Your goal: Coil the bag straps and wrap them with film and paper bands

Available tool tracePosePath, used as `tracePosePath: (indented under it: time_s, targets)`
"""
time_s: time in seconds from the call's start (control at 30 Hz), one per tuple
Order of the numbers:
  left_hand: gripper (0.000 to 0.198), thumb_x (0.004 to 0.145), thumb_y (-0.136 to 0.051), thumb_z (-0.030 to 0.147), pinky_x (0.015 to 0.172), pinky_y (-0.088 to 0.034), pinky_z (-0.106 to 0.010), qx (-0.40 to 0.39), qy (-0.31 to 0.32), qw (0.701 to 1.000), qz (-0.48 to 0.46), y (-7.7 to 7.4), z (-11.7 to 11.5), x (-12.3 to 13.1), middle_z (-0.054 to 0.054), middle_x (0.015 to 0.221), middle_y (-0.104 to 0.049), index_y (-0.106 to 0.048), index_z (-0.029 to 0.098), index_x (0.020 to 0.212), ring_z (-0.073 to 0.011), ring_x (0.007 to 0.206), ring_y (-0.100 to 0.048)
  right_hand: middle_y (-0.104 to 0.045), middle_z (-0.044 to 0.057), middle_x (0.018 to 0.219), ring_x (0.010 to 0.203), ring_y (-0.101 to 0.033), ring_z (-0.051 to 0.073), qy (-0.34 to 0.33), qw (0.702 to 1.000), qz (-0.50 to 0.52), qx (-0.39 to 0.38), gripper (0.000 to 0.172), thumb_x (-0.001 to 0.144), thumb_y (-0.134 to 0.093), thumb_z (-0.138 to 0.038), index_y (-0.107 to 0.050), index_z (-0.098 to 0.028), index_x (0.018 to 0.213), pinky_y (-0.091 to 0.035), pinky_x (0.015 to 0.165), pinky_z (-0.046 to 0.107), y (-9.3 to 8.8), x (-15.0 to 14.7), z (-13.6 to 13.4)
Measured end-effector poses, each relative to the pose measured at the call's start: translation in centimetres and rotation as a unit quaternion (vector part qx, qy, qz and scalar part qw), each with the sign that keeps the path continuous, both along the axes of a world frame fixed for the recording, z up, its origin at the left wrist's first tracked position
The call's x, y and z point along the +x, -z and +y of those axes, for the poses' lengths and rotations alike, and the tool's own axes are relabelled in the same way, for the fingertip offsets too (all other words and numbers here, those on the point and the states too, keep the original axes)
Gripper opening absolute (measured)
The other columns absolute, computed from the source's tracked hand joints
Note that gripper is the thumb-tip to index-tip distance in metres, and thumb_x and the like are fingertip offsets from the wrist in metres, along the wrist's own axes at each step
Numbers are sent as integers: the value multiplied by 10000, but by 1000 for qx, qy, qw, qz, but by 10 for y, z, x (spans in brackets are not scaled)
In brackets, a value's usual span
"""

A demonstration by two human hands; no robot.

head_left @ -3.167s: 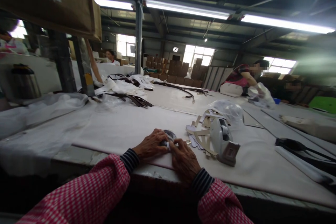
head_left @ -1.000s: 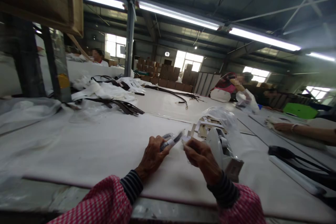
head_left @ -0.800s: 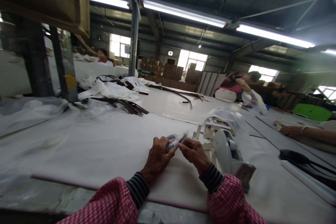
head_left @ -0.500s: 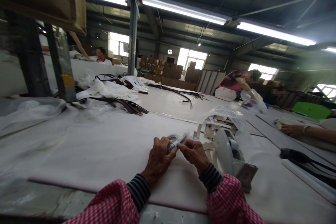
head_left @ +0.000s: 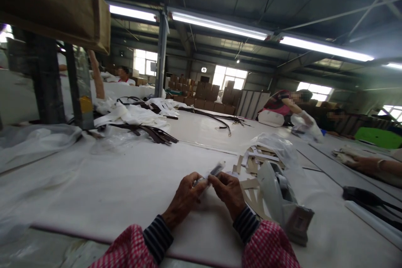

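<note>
Between my hands is a small, dark, narrow bundle in clear plastic, held just above the white tabletop. My left hand is closed round its near end. With thumb and fingers pinched together, my right hand grips it from the other side, close to my left fingertips. Fingers hide much of the bundle, so its exact kind does not show. A grey tape dispenser stands right of my right hand. Behind it, beige and white card strips lie partly in a clear plastic bag.
Dark brown straps and white wrapping are heaped at the left. A metal post rises there, under a brown box. At right lie a black object with a cord and a co-worker's hand.
The view has tilted slightly, so the table sits lower in it. The bundle has turned a little in my hands, and my left fingers have shifted along it. A co-worker's arm at left has moved down.
</note>
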State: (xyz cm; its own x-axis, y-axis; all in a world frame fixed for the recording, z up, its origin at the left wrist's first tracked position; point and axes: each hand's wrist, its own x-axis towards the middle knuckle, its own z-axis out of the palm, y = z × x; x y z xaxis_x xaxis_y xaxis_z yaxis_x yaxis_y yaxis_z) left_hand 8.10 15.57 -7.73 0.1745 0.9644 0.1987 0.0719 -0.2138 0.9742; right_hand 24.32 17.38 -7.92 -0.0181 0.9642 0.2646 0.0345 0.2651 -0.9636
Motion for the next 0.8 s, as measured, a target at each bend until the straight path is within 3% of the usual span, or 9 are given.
tracePosePath:
  time_s: [0.2, 0.3, 0.37, 0.43, 0.5, 0.53, 0.67, 0.8]
  targets:
    - [452, 859, -572, 608, 490, -443, -256, -88, 66, 990, -90, 4, 3, 2, -10, 678, -590, -577, 160, 798, -136, 542, -518, -424, -69, 464, 400, -292, 63, -50, 999, 6, -6, 473, 791, -737, -565, -501, -195, 614, -213, 391, 214, 15, 6, 4]
    - [459, 859, -572, 618, 474, -406, -249, -88, 56, 991, -86, 3, 3, 1, 4, 643, -560, -569, 165, 779, -133, 527, -492, -472, -53, 534, 449, -379, 95, 31, 990, -91, 106, 376, 860, -700, -496, -547, -195, 695, -329, 433, 230, 19, 12, 0]
    - [461, 860, -576, 623, 484, -377, -247, -63, 34, 996, -56, 1, 3, 1, 19, 627, -529, -563, 174, 755, -136, 543, -481, -567, -6, 677, 581, -502, 140, 109, 941, -201, 251, 232, 908, -673, -399, -618, -190, 821, -442, 553, 264, 15, 15, -5]
    - [448, 869, -570, 613, 530, -381, -259, -9, -4, 1000, 9, 0, 1, 0, 20, 652, -522, -554, 186, 732, -152, 604, -498, -643, 57, 895, 790, -586, 195, 143, 858, -315, 380, 125, 959, -612, -300, -669, -205, 1018, -495, 701, 309, 7, 15, -11]
    - [422, 889, -551, 580, 621, -412, -283, 53, -52, 993, 90, 0, -2, 0, 8, 715, -540, -534, 198, 712, -177, 699, -529, -643, 84, 1034, 923, -587, 220, 137, 790, -392, 451, 206, 997, -537, -217, -660, -234, 1162, -493, 763, 321, 0, 13, -16]
    - [401, 900, -542, 554, 670, -423, -298, 76, -71, 987, 125, 0, -4, 0, 3, 748, -547, -525, 201, 709, -186, 741, -540, -636, 84, 1036, 933, -579, 221, 135, 770, -415, 466, 234, 1005, -511, -190, -654, -240, 1183, -488, 763, 318, -2, 11, -18]
    - [256, 905, -554, 424, 741, -449, -340, 137, -115, 957, 228, 1, -14, 0, -11, 821, -556, -542, 211, 763, -203, 780, -561, -605, 69, 930, 878, -540, 231, 140, 751, -465, 448, 184, 989, -489, -151, -658, -211, 1029, -464, 748, 341, 1, 6, -23]
    - [141, 874, -613, 304, 776, -491, -357, 247, -104, 917, 295, 5, -26, -6, -17, 816, -612, -560, 229, 767, -229, 852, -569, -606, 64, 918, 879, -533, 252, 109, 752, -492, 425, 90, 904, -557, -154, -627, -209, 893, -441, 753, 384, 13, -1, -28]
